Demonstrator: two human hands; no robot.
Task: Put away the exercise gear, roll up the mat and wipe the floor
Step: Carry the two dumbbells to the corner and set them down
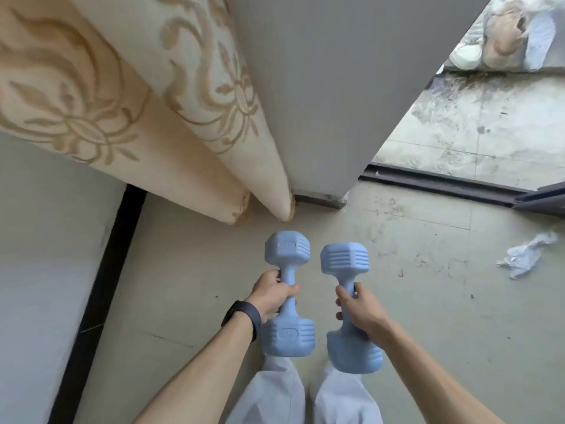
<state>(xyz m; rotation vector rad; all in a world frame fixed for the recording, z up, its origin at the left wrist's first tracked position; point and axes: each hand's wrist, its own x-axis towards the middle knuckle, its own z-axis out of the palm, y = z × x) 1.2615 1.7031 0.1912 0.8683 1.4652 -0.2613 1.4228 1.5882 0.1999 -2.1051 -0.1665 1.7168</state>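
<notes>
You are standing on a pale floor [183, 270] that is showing dark scuffs toward your right, so by my reading the wiping is not yet done. A patterned curtain [198, 102] is hanging ahead of you, its hem reaching the floor beside a grey wall [321, 102]. No mat is showing in this view, so I cannot tell whether it is rolled.

You are carrying the gear, which suggests the putting-away is under way but unfinished. The left dumbbell [287, 249] is lying with its long axis running from your knees out toward the curtain hem. The right dumbbell [345, 258] is lying just beside it, apart, nearly parallel, its far head leaning slightly leftward.

A crumpled pale cloth [526, 255] is lying on the floor, well off to your right.

Your left hand [269, 293] is wrapping the left dumbbell's handle, and your right hand [359, 307] is clasping the other's.
</notes>
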